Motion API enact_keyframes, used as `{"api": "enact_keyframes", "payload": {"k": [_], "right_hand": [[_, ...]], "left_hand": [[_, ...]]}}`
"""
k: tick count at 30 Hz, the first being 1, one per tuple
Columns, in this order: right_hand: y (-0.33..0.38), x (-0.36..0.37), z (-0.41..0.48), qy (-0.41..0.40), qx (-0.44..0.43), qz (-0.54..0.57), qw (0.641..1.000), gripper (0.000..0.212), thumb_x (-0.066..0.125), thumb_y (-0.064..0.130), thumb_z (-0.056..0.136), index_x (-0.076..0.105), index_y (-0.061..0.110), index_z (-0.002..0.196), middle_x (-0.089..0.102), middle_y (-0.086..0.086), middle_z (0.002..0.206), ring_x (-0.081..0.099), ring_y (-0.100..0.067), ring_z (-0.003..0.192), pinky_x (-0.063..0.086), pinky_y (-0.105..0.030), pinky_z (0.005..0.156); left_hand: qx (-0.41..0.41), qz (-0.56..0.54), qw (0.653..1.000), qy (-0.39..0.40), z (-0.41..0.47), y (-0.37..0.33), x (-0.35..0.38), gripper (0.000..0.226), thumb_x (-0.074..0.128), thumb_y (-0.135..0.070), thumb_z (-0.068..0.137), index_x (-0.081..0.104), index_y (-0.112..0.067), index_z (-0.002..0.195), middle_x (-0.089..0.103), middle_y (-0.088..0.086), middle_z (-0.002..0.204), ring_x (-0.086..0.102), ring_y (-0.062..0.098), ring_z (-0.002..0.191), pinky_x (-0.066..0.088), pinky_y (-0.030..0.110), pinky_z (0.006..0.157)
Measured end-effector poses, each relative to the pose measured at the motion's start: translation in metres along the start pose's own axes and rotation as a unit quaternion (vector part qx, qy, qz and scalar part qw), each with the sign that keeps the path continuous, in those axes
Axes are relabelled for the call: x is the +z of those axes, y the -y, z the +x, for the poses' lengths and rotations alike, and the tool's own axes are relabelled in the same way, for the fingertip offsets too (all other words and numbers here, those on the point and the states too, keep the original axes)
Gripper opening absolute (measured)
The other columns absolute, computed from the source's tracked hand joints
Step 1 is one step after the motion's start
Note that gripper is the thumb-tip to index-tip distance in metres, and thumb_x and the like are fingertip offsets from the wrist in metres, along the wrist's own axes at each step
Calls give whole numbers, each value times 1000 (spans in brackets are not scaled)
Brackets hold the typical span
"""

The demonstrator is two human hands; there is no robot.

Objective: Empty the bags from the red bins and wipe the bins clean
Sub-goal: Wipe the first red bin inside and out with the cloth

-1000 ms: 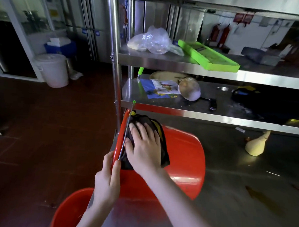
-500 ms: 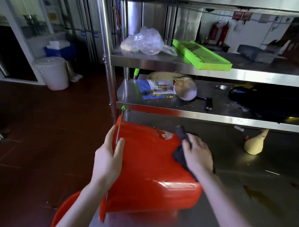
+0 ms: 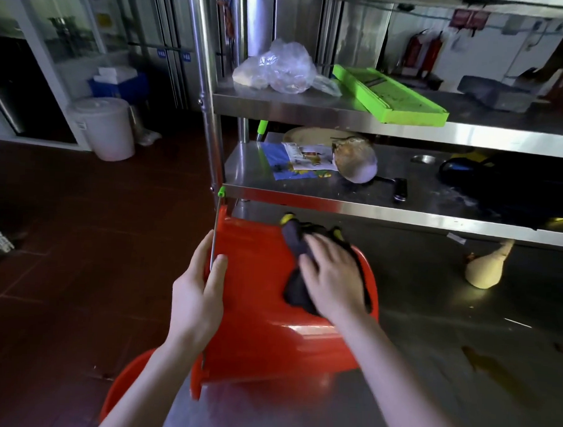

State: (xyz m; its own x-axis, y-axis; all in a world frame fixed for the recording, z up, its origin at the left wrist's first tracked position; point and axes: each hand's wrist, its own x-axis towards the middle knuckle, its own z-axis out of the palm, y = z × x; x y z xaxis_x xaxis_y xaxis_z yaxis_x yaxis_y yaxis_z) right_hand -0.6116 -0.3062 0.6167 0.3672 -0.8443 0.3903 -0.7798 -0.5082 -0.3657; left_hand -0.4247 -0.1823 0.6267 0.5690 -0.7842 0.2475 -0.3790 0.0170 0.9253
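Red bin [image 3: 252, 325] under cloth [image 3: 294, 243], right hand [image 3: 332, 280].

Floor [image 3: 79, 236]: dark red-brown tile with visible grout lines, dim at left. Steel bench [image 3: 445, 349] with a two-tier steel rack over it: upper shelf [image 3: 310, 113], lower shelf [image 3: 306, 203], round upright post [image 3: 200, 80] at the left corner (all surfaces reflective and smudged). Far side: glass partition [image 3: 79, 20] in a white frame, white lidded bucket [image 3: 105, 128] on the floor before it, blue box [image 3: 124, 85] behind, white wall [image 3: 493, 61] at right with two red fire extinguishers [image 3: 421, 53]; light low, brightest at the back.
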Motion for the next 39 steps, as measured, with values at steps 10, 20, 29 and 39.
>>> {"api": "enact_keyframes", "payload": {"k": [10, 20, 29, 39], "right_hand": [[76, 17, 24, 28, -47, 1, 999, 41, 46, 40, 92, 58, 24, 128, 60, 0, 131, 54, -27, 122, 40, -40, 103], [-31, -12, 20, 93, 157, -15, 983, 42, 36, 43, 97, 51, 27, 134, 54, -5, 138, 53, -32, 120, 41, -40, 99], [95, 22, 32, 74, -29, 7, 997, 46, 40, 47, 91, 55, 29, 130, 56, 2, 135, 52, -28, 123, 40, -43, 103], [97, 34, -36, -30, -102, -26, 994, 54, 46, 42, 90, 47, 26, 142, 47, 2, 147, 40, -26, 138, 30, -48, 113]], "left_hand": [[30, 16, 999, 28, 0, 15, -7, 45, 47, -44, 97, 40, -49, 140, 71, -11, 93, 69, 17, 77, 59, 49, 66], [53, -4, 998, 24, -20, 27, -13, 50, 40, -55, 93, 39, -45, 142, 69, -24, 86, 66, 17, 69, 53, 15, 58], [65, 8, 997, 32, -25, 34, -20, 45, 47, -42, 94, 40, -49, 138, 68, -2, 85, 55, 9, 49, 47, 22, 48], [-59, 97, 990, 86, 73, -32, 2, 74, 60, -30, 88, 18, -51, 145, 56, -13, 91, 56, 1, 72, 41, 15, 54]]}}
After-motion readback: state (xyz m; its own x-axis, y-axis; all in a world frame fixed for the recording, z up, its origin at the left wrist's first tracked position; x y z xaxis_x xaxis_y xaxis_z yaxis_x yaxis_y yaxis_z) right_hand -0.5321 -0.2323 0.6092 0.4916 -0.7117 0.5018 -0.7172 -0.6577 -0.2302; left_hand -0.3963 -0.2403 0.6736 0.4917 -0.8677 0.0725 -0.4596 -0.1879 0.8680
